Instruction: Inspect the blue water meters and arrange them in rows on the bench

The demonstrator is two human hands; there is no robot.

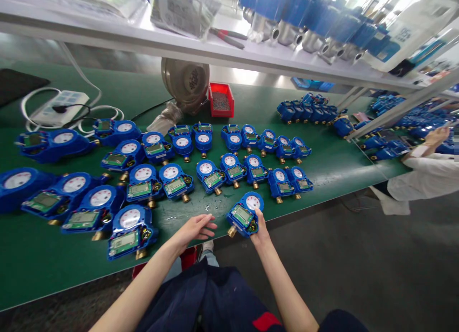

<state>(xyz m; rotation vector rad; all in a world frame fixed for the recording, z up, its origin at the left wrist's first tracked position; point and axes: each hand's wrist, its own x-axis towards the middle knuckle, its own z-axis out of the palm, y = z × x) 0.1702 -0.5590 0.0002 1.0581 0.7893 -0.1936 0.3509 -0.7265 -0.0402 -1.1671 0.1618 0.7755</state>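
One blue meter (245, 214), with a white round dial, a green circuit board with a display and a brass fitting, is held in my right hand (261, 228) at the table's front edge. The thumb lies along its right side; the other fingers are mostly hidden beneath it. To the left, my left hand (199, 227) hovers at the edge, fingers apart and holding nothing. Similar meters stand in rows on the green table (326, 174); the nearest to my hands is a meter (211, 176) just behind them.
Behind the rows stand a red bin (221, 101) of small parts and a round grey device (185, 83). A shelf (143, 43) with pliers (229, 37) crosses above. A power strip (60, 108) lies left; another person's hand (436, 137) is far right.
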